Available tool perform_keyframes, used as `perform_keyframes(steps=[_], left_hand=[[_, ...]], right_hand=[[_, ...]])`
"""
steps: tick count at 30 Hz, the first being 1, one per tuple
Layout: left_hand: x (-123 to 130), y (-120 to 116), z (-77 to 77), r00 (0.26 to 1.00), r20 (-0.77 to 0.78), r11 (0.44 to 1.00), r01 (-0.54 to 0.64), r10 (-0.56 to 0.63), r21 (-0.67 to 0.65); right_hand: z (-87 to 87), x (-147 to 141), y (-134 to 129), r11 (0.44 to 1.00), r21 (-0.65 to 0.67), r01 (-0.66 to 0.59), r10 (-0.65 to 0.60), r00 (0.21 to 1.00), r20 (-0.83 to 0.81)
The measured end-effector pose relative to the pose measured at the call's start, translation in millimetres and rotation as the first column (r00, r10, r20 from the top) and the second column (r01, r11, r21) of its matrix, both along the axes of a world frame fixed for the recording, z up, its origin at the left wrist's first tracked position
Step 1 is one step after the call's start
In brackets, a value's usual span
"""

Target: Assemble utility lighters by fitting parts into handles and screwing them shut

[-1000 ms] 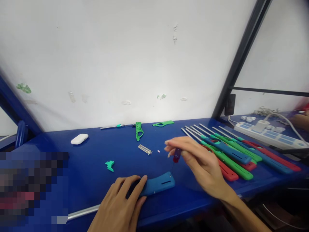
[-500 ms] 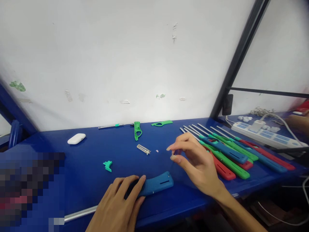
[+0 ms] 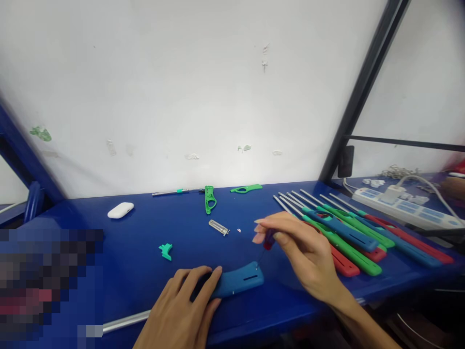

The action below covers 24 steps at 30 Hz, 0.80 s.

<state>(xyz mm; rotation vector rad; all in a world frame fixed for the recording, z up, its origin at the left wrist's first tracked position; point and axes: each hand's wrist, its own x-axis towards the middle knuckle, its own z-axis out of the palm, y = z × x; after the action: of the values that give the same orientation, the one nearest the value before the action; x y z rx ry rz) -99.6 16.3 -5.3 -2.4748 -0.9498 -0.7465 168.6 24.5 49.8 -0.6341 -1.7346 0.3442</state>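
Observation:
My left hand (image 3: 187, 300) is wrapped over a blue stick lighter (image 3: 240, 281) lying on the table, its metal tube reaching out to the left beneath my wrist. In my right hand (image 3: 305, 249) a small screwdriver (image 3: 268, 242) is pinched, its handle partly red and mostly covered by my fingers. Its thin shaft slants down to the upper right corner of the blue handle, at a small hole there; whether it sits inside cannot be made out. Beyond my hands are a clear fuel tank (image 3: 219, 227), a tiny pale piece (image 3: 239, 230) and a teal trigger piece (image 3: 166, 251).
To the right lies a pile of red, green and blue stick lighters (image 3: 337, 237). A white power strip (image 3: 407, 208) is behind them. Along the wall are green shell halves (image 3: 209, 199), a metal tube (image 3: 170, 192) and a white case (image 3: 121, 210). Another person's hand (image 3: 452, 186) shows far right.
My right hand has turned over, bringing the screwdriver's shaft down to the lighter's end. My left hand keeps its hold. The whole view has shifted slightly.

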Motion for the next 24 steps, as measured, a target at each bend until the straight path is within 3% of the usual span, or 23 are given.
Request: perform_keyframes(steps=[5,9,11,13,18,22,24], left_hand=[[-1.3,1.9,0.1,1.0,-0.002,1.0,0.005,-0.005,0.009],[-5.1,5.0,-1.7,1.0,-0.025,0.999,0.015,-0.015,0.031],[-5.7,6.1,-2.9,0.999,-0.025,0.999,0.02,-0.019,0.039],[-6.1,6.8,-4.4,1.0,-0.021,0.999,0.02,-0.019,0.041],[-6.2,7.9,-8.8,1.0,0.002,1.0,0.006,-0.006,0.019],[-4.5,10.1,-9.3,1.0,-0.001,1.0,0.013,-0.013,0.019],[-4.4,11.0,-8.0,1.0,-0.007,0.999,0.011,-0.011,0.04]], right_hand=[[-2.2,-1.5,0.1,0.997,0.06,0.056,-0.055,0.998,-0.018],[-3.7,-1.6,0.1,1.0,0.003,-0.015,0.015,0.999,-0.052],[-3.8,-1.7,0.2,0.999,0.019,0.028,-0.027,0.996,-0.085],[-3.3,-1.9,0.1,0.997,0.032,0.075,-0.074,0.996,-0.043],[-2.3,-4.6,0.4,1.0,-0.012,-0.024,0.023,0.999,-0.036],[-2.2,-5.3,0.5,0.995,0.065,0.073,-0.071,0.997,-0.039],[-1.8,-5.1,0.2,0.997,0.056,0.054,-0.054,0.999,0.005]])
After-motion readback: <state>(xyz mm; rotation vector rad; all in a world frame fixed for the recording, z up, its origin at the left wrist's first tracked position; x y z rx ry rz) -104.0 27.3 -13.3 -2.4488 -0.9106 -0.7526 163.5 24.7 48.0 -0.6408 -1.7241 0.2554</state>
